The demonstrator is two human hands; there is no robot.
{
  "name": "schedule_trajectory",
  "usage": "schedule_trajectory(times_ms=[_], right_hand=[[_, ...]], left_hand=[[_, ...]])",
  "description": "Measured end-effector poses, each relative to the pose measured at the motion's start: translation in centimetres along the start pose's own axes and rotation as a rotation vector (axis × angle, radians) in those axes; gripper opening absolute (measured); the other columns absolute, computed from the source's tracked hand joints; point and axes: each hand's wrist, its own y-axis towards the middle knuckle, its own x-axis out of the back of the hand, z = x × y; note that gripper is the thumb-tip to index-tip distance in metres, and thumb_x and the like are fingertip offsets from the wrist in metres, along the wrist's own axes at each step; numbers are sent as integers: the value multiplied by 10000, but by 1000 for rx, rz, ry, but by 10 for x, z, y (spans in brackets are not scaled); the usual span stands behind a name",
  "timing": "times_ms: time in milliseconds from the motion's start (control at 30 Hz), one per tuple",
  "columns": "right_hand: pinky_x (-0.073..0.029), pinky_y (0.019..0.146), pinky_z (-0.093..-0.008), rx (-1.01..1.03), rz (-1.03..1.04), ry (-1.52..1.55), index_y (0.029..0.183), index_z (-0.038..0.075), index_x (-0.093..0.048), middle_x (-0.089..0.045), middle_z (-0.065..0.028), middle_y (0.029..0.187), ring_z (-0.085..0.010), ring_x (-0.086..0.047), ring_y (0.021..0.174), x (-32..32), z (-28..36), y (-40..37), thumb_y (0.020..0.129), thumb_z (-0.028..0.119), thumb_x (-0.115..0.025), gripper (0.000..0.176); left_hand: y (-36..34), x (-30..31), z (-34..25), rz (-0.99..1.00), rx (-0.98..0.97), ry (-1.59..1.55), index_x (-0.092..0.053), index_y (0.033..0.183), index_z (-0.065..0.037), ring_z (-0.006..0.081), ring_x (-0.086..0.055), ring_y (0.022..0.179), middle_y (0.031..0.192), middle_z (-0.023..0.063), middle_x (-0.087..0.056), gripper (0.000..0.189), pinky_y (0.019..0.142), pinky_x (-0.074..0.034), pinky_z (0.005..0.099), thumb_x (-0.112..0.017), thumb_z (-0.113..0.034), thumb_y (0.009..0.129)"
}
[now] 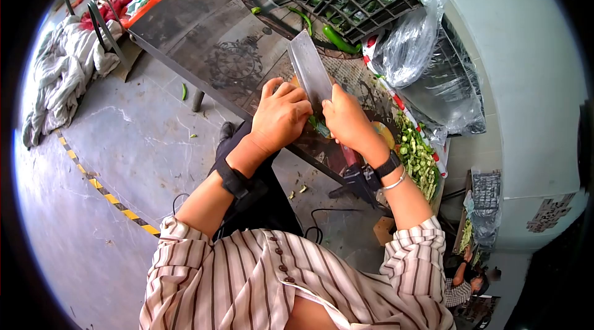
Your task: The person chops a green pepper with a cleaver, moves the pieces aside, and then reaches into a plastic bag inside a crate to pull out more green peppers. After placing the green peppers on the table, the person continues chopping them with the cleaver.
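Tabletop (pixel 185 17), left end: passage open left of left hand (pixel 281 110).
Cutting zone: cleaver (pixel 310 69) projects from right hand (pixel 348 121), barring crossing.
Far edge: black crate (pixel 352 30) and green pepper (pixel 339 40) obstruct.
Right edge: chopped pieces (pixel 416 155) and plastic wrap (pixel 409 51) obstruct.

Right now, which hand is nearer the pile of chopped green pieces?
Right. The right hand, gripping the cleaver, is just left of the pile of chopped green pieces in view; the left hand is farther, across the blade.
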Motion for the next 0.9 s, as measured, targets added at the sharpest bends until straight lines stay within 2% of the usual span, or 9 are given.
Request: schedule_trajectory(times_ms=[67, 133, 267, 467, 600, 833, 900], right_hand=[[-454, 429, -410, 24, -36, -28, 877, -64, -435, -562, -212, 596, -295, -575, 437, 0, 4, 3, 923, 130, -518, 216], [-455, 400, -387, -173, 21, 213, 872, -58, -428, -549, -178, 560, -270, -559, 407, 6, 5, 1, 926, 130, -513, 214], [-430, 356, -342, -189, 8, 280, 846, -36, -408, -527, -129, 550, -202, -536, 391, 14, 7, -14, 940, 134, -499, 215], [-421, 363, -335, -240, 102, 293, 883, -31, -383, -506, -116, 553, -191, -524, 398, 19, 21, -28, 949, 131, -487, 203], [-421, 367, -336, -238, 128, 283, 893, -31, -368, -493, -110, 546, -194, -520, 401, 18, 19, -27, 954, 128, -479, 203], [-437, 370, -364, -195, 97, 223, 849, -55, -410, -550, -162, 573, -230, -553, 400, 10, 19, -2, 944, 125, -499, 222], [-435, 364, -366, -65, 20, 109, 853, -57, -412, -547, -162, 559, -239, -557, 397, 2, 9, 3, 936, 119, -500, 213]], left_hand=[[-1, -1, 1, -5, -4, 3, -649, 720, -157, 173, -550, 899, 799, -35, -578, 66, 987, -350, 402, -685, -111, 690], [0, 0, 1, -13, 3, -7, -653, 725, -156, 163, -553, 907, 802, -48, -586, 74, 983, -354, 392, -685, -104, 684], [-2, -1, 2, -36, -8, -44, -658, 731, -150, 172, -544, 925, 817, -35, -586, 38, 992, -343, 406, -652, -115, 717], [-1, 0, 1, -13, -4, -4, -646, 725, -158, 159, -550, 906, 802, -44, -583, 70, 981, -354, 390, -680, -109, 689], [-1, 0, 1, -10, 1, -13, -642, 723, -157, 163, -549, 901, 790, -38, -574, 62, 982, -353, 394, -678, -116, 694], [0, -1, -1, -3, 2, 15, -647, 720, -157, 174, -553, 923, 822, -41, -598, 79, 975, -349, 387, -697, -113, 678], [0, 0, 0, -3, -3, 12, -647, 716, -155, 175, -554, 917, 818, -38, -596, 71, 969, -351, 383, -695, -115, 681]])
